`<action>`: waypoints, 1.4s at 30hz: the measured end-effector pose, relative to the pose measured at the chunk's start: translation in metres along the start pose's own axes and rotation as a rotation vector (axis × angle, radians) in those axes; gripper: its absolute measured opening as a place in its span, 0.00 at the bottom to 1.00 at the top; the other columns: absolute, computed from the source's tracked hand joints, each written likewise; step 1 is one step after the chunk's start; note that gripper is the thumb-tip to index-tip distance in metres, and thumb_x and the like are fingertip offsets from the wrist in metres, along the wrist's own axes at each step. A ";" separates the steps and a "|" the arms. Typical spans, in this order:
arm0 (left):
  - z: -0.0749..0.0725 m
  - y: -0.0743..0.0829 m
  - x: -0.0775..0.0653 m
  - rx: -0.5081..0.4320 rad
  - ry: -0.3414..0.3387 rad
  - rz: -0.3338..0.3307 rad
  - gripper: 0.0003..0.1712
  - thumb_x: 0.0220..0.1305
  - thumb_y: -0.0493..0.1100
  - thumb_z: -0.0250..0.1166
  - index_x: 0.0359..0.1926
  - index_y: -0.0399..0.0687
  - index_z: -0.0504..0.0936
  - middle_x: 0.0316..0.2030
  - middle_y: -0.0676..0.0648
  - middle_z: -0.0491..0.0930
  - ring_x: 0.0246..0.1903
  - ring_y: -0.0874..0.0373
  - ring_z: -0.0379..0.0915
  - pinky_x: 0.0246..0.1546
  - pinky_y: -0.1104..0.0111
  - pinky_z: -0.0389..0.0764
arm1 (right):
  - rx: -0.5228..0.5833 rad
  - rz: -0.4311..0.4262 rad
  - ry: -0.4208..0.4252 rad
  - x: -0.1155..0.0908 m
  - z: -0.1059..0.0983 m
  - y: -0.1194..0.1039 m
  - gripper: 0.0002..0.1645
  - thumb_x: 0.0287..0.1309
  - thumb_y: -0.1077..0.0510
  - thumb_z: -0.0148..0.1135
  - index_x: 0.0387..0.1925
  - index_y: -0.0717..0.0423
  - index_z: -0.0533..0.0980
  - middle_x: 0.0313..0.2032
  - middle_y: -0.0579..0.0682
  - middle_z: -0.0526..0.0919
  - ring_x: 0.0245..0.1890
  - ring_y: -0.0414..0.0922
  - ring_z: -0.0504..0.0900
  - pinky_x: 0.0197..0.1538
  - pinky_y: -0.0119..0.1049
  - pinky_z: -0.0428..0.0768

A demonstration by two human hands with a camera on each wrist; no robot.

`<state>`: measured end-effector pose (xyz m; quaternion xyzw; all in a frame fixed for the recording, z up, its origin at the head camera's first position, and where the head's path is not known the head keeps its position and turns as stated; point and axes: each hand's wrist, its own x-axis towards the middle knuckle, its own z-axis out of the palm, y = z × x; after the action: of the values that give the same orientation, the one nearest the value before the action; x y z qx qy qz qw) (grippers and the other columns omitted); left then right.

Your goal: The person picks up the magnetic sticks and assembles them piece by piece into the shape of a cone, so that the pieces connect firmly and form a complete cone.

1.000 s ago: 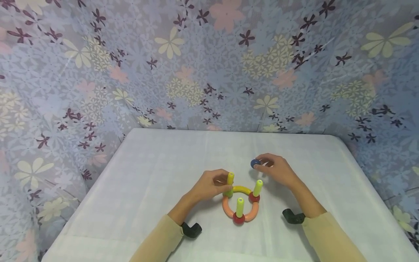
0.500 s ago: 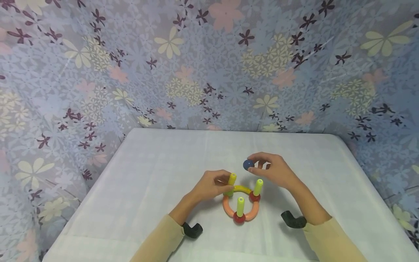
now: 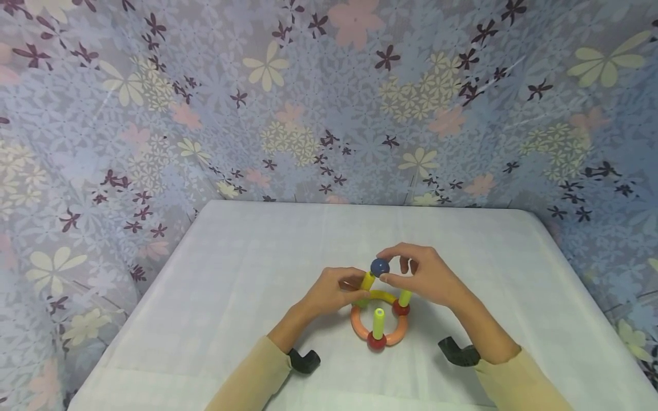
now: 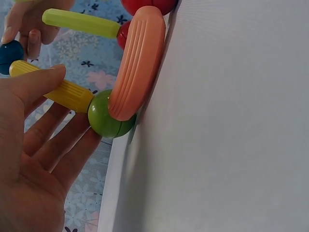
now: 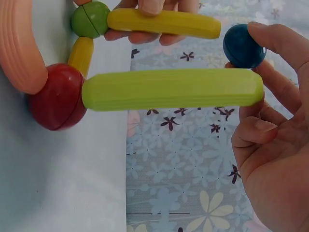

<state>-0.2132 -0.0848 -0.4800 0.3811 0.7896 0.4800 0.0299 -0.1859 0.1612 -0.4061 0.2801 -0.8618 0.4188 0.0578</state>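
A ring of curved rods and balls lies on the table, with upright rods standing from its balls. My left hand [image 3: 331, 291] pinches the yellow rod [image 4: 72, 94], which rises from the green ball [image 4: 108, 115] and leans a little right. Between thumb and fingertips my right hand [image 3: 429, 277] holds a blue ball [image 3: 380, 268] at the yellow rod's upper end. A slim gap shows between ball and rod in the right wrist view. Two lime-green rods, one at the front [image 3: 378, 324] and one in the right wrist view [image 5: 174, 89], stand on red balls [image 5: 59, 96].
Orange curved rods [image 3: 397, 332] and a yellow curved rod [image 3: 381, 295] link the balls of the ring. A white cloth [image 3: 267, 240] covers the table, and a flowered curtain [image 3: 329, 114] hangs behind its far edge. Dark wrist-worn devices [image 3: 304, 362] sit at both cuffs.
My right hand has brought the blue ball leftward, to the top of the yellow rod. That rod has tilted slightly right, while my left hand keeps its place.
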 end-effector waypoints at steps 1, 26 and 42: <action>0.000 0.000 0.000 0.001 0.000 0.001 0.19 0.58 0.46 0.70 0.51 0.49 0.82 0.43 0.57 0.83 0.42 0.68 0.78 0.41 0.72 0.79 | -0.001 -0.006 -0.004 0.000 0.001 -0.001 0.21 0.50 0.43 0.72 0.47 0.32 0.79 0.38 0.32 0.79 0.29 0.40 0.72 0.25 0.35 0.72; -0.002 0.004 0.002 0.021 -0.017 -0.013 0.18 0.58 0.44 0.71 0.50 0.50 0.82 0.44 0.58 0.82 0.43 0.69 0.78 0.43 0.72 0.79 | 0.015 0.065 -0.050 -0.015 -0.008 0.021 0.24 0.52 0.43 0.71 0.51 0.32 0.76 0.40 0.35 0.79 0.31 0.39 0.75 0.30 0.35 0.75; -0.004 0.004 0.007 0.016 -0.020 -0.028 0.19 0.58 0.44 0.71 0.51 0.49 0.82 0.44 0.57 0.82 0.42 0.68 0.77 0.43 0.73 0.78 | 0.187 0.193 -0.385 -0.025 -0.006 0.063 0.17 0.53 0.53 0.71 0.45 0.47 0.80 0.29 0.45 0.81 0.28 0.47 0.77 0.30 0.37 0.76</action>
<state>-0.2176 -0.0824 -0.4724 0.3752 0.7983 0.4694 0.0415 -0.1993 0.2072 -0.4540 0.2752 -0.8371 0.4394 -0.1744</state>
